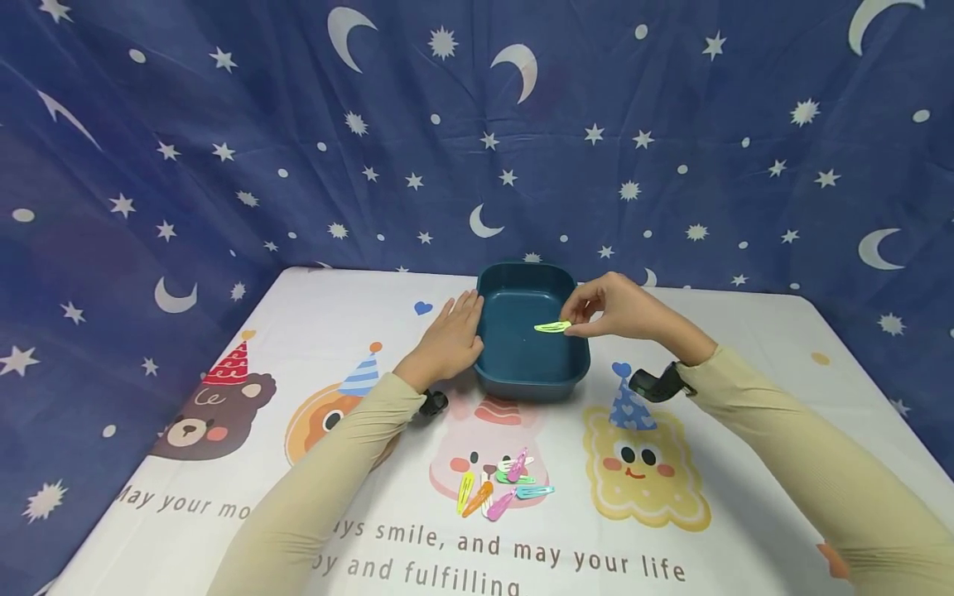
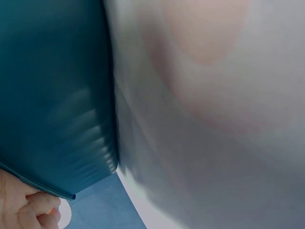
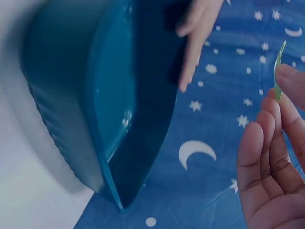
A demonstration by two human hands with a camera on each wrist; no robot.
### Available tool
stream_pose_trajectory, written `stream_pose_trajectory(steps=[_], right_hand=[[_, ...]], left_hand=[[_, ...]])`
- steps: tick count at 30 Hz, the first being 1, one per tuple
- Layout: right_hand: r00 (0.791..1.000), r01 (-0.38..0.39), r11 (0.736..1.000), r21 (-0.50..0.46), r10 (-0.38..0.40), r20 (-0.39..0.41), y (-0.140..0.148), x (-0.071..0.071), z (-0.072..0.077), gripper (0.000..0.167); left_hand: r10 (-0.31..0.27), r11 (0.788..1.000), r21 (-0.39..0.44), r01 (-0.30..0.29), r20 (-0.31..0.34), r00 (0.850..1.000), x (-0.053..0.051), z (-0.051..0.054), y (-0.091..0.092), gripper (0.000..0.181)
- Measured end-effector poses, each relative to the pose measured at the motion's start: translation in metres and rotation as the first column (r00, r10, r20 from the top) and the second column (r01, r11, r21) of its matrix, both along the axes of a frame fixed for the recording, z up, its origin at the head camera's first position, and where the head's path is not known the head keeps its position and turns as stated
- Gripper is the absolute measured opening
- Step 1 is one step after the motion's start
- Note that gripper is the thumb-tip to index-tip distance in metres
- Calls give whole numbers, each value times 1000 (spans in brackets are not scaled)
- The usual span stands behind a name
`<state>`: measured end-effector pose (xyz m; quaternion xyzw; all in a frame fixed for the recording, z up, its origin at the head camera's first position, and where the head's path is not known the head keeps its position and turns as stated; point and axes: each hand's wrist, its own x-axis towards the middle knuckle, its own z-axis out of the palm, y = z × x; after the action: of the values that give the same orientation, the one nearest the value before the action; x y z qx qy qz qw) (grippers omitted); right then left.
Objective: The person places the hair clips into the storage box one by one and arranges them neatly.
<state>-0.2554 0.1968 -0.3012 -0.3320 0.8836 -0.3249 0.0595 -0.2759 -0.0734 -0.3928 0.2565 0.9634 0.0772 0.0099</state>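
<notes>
Head: clip (image 1: 551,328) crosswise, free end leftward

The left sleeve (image 1: 320,492) hides some of the donut picture (image 1: 309,426) and printed words (image 1: 410,535). The right hand (image 1: 613,306) covers one end of the green clip (image 1: 551,327). In the left wrist view, edges cut off the box (image 2: 52,86) and left hand (image 2: 28,209); the pink print (image 2: 209,33) looks blurry.

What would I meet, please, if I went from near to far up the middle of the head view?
Brown printed lettering → the cluster of coloured snap hair clips → the dark teal open bin → the blue star-and-moon curtain.
</notes>
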Motion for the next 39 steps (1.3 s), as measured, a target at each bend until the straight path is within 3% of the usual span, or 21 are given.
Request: stream_pose_trajectory(steps=[11, 20, 33, 39], right_hand=[[998, 58, 998, 4, -58, 25, -11, -42, 0, 13], [996, 94, 996, 8, -94, -7, -25, -72, -14, 10], [992, 122, 992, -1, -122, 24, -44, -98, -29, 13], [992, 121, 993, -15, -121, 22, -51, -107, -39, 10]], left_hand=[[2, 1000, 9, -2, -11, 1000, 1, 0, 0, 64], [23, 1000, 12, -23, -4, 1000, 3, 1, 2, 64], [64, 998, 4, -64, -7, 998, 7, 5, 3, 65], [86, 996, 21, -86, 10, 996, 7, 3, 2, 69]])
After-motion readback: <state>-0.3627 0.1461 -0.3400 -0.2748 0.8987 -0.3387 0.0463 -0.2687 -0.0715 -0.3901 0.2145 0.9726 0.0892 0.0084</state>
